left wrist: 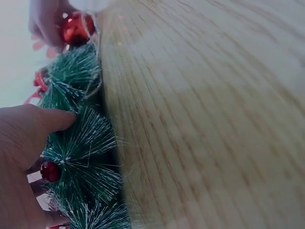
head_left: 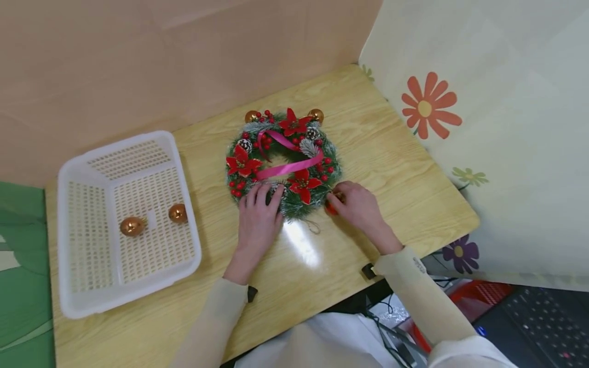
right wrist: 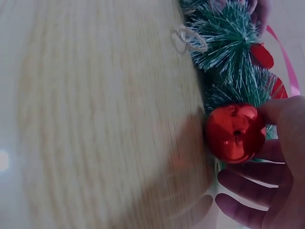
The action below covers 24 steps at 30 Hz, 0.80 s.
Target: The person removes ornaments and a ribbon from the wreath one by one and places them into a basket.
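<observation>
A green Christmas wreath [head_left: 332, 163] with frosted tips, red poinsettias, berries and pinecones lies on the table. Loops of pink ribbon [head_left: 294, 167] cross its middle. My left hand [head_left: 258, 217] grips the wreath's near left side, its fingers over the top and its thumb [left wrist: 59, 119] against the needles. At the near right edge, my right hand [head_left: 361, 207] pinches a shiny red ball ornament [right wrist: 236, 133] between thumb and fingers, right against the wreath. A thin loop of twine [head_left: 314, 227] pokes out from the near edge. Two copper balls [head_left: 316, 115] sit at the far edge.
On the left stands a white plastic basket [head_left: 192, 232] with two copper balls [head_left: 132, 226] inside. A tan backdrop [head_left: 184, 61] and a flowered sheet [head_left: 515, 153] border the wooden table [head_left: 405, 174]. A black laptop [head_left: 538, 322] and cables lie off the near right edge.
</observation>
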### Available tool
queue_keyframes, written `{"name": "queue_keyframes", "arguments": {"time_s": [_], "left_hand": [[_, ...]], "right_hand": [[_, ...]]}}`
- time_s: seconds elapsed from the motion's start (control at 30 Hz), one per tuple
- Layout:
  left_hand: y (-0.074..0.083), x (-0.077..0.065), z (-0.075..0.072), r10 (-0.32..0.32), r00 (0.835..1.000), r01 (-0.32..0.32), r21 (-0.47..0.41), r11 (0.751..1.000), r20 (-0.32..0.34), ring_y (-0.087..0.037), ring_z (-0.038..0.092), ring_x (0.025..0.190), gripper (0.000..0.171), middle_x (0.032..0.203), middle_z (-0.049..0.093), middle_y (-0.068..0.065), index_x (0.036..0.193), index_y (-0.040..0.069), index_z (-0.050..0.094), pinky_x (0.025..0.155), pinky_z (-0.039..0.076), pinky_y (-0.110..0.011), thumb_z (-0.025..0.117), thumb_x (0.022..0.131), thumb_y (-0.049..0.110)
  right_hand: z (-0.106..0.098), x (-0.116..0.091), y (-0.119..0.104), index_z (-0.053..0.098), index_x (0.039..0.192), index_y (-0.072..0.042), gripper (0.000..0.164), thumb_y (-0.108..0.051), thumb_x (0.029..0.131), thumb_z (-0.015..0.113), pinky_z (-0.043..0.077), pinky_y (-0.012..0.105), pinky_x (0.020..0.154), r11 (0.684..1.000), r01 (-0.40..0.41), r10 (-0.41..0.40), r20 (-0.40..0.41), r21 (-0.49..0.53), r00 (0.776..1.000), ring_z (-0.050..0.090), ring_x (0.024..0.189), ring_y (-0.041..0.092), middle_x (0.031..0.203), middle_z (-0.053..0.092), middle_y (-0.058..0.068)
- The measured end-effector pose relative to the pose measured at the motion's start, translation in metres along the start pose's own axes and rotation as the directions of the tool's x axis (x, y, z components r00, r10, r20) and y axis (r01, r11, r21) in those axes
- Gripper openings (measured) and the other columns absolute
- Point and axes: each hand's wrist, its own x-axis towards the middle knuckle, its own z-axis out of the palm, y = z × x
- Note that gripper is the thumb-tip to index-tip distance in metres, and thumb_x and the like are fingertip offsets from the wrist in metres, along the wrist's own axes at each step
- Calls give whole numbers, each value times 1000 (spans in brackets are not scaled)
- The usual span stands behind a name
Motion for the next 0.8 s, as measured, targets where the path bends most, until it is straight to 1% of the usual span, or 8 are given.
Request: {"name": "queue_keyframes", "arguments": {"time_s": [0.17,0.3,0.4,0.5,0.57,0.67,0.8], "left_hand": [[-1,1,-1,8,1000,-8,-10,1000,7,-38,47,131,67,139,53,-15,143,16,56,95,48,-59,85,83,22],[-3,1,0,9,1000,-9,-10,1000,12,-38,46,132,66,141,52,-14,144,16,56,97,48,-59,84,84,22],[-4,0,0,16,999,-17,10,1000,36,-38,44,135,66,149,48,-11,146,17,55,99,48,-59,82,86,24],[-5,0,0,22,997,-23,25,999,77,-37,40,139,68,156,44,-7,149,17,51,102,46,-59,80,88,28],[-5,0,-1,22,996,-25,26,999,90,-37,37,141,69,157,43,-7,151,17,50,104,45,-59,79,89,29],[-6,0,-1,21,996,-24,29,999,92,-36,36,142,70,157,44,-7,151,16,49,105,44,-58,79,89,29],[-6,0,-1,22,996,-26,47,999,89,-36,37,142,69,157,45,-7,151,16,50,104,45,-57,79,90,30]], "right_hand": [[3,4,-1,76,97,-4,27,-26,101,60,55,53,81,998,-28,30,-39,50,999,69,91,36,104,73,14],[3,6,1,76,93,-4,26,-21,102,60,55,55,82,998,0,5,-82,56,997,70,90,37,102,74,16],[1,6,2,77,97,-3,25,-21,102,61,55,56,82,999,17,-12,-117,46,993,71,92,39,102,75,17],[-5,8,2,78,100,-1,24,-19,102,62,56,57,80,999,30,-24,-180,33,983,72,89,40,99,76,17],[-9,11,2,77,100,0,23,-17,102,62,56,56,77,999,39,-31,-225,32,974,72,85,40,93,76,18],[-16,16,2,77,98,1,23,-16,102,62,56,55,73,998,43,-31,-271,38,962,71,78,38,85,74,18],[-23,22,4,76,96,2,24,-15,102,61,55,54,72,998,45,-30,-310,43,950,70,74,38,83,74,18]]}}
